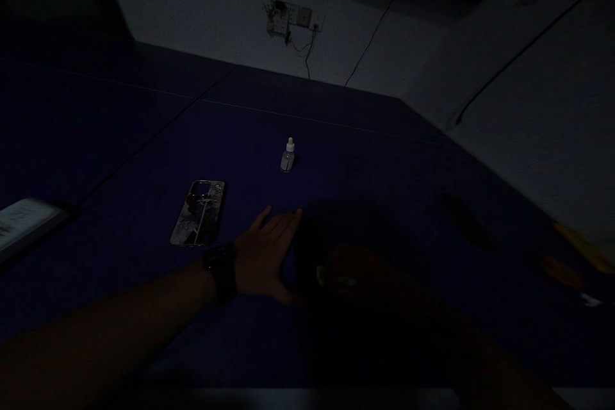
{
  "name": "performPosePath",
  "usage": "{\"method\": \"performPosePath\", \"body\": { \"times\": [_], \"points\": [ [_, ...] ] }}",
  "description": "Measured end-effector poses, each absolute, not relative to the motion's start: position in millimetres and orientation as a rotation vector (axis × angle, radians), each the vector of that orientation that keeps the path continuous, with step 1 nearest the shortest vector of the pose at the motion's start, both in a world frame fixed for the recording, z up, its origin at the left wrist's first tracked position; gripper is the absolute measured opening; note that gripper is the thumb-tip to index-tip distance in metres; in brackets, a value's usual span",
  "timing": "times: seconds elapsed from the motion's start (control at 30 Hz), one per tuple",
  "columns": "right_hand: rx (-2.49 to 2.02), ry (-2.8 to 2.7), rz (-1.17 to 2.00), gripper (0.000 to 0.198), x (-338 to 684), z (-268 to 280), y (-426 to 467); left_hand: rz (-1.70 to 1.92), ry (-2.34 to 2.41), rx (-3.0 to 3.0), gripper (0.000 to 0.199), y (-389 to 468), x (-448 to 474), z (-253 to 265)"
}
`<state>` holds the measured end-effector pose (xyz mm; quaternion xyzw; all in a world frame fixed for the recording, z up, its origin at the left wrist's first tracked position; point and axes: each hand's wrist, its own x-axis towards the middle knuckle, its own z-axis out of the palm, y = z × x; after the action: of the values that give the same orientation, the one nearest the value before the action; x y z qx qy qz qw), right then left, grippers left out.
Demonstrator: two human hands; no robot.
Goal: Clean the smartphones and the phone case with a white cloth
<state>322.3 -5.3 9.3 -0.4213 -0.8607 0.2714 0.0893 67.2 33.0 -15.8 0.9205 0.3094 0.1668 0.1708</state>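
Note:
My left hand [266, 256], with a dark watch on its wrist, is stretched over the purple-blue tabletop [158, 307], fingers out and thumb apart. Nothing shows in its grasp. Just to its right, my right hand [358, 272] is in deep shadow and looks curled. A small pale spot [321, 275] shows at its fingers, too dark to name. Between the hands lies a black area that could be shadow or a dark thing. Beyond the left hand stands a small dropper bottle [287, 160] with a white top. A phone in a patterned case [199, 214] lies left of that hand.
A white box-like thing [29, 221] sits at the left edge. At right are a dark flat object [465, 221], an orange-brown item [562, 271] and a yellow one [583, 246]. Wall sockets [291, 16] with cables are at the back; a black cable [519, 64] runs along the right wall.

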Motion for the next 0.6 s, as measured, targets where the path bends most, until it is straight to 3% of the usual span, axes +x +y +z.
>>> {"method": "performPosePath", "body": {
  "times": [0.17, 0.4, 0.6],
  "points": [
    [-1.249, -2.579, 0.886, 0.023, 330, 9, -22, 0.471, 0.879, 2.597, 0.135, 32, 68, -16],
    [-1.343, -2.286, 0.598, 0.02, 317, 2, 49, 0.517, 0.879, 2.617, 0.135, 32, 68, -17],
    [-1.152, -2.622, 0.59, 0.016, 322, 10, 12, 0.548, 0.936, 2.632, 0.142, 31, 69, -19]
  ]
}}
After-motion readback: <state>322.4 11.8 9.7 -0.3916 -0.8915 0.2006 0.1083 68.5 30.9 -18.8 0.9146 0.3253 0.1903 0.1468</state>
